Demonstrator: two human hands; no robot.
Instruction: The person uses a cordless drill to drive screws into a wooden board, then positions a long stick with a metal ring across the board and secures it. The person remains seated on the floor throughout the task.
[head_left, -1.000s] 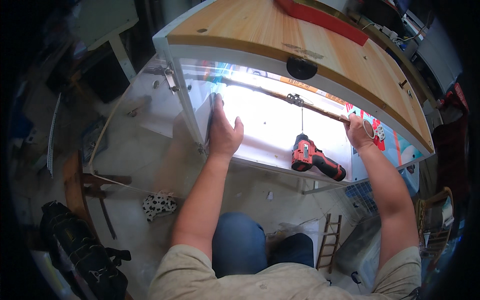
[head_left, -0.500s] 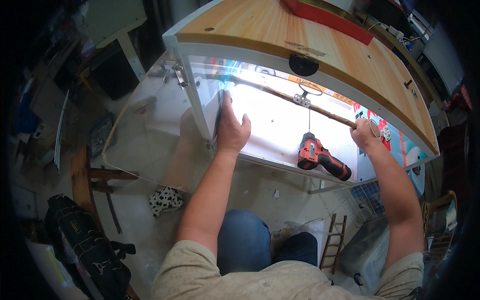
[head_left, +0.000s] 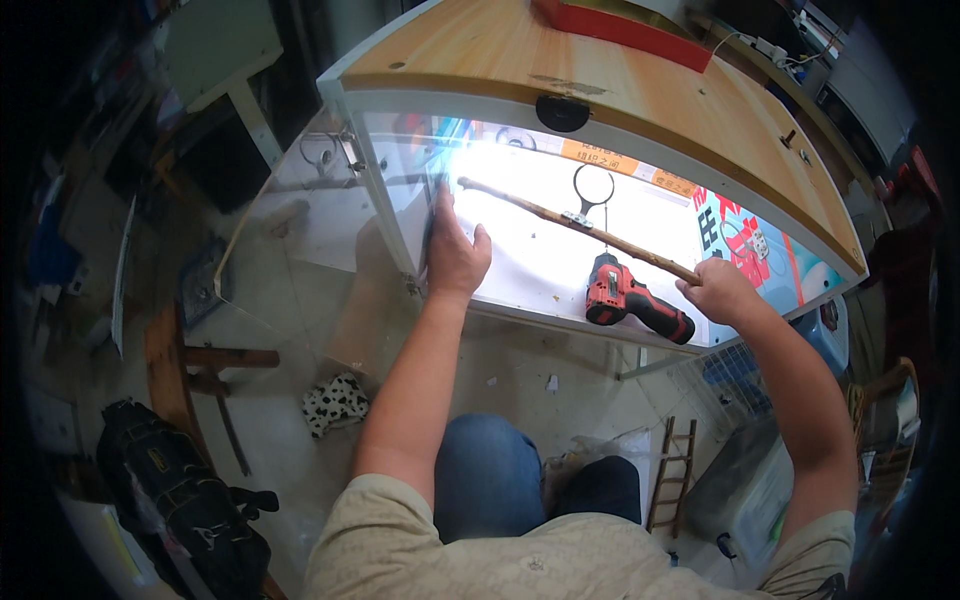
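A lit display cabinet with a wood-grain top stands in front of me, its inside white. My right hand is closed round the right end of a slim wooden stick. The stick slants up to the left across the cabinet's opening. Near its middle sits a metal bracket with a round ring. My left hand lies against the cabinet's left side, fingers stretched upward and thumb apart, near the stick's far end. Below the stick, a red and black cordless drill rests at the cabinet's front edge, its long bit pointing up.
A clear door panel swings out at the left. Another ringed bracket shows by the right inner wall. A red tray stands on top. On the floor are a black tool bag, a small wooden ladder and a spotted cloth.
My right hand has moved left and lower with the stick's right end, away from the right wall. The ring on the stick now stands up more. My left hand has hardly moved.
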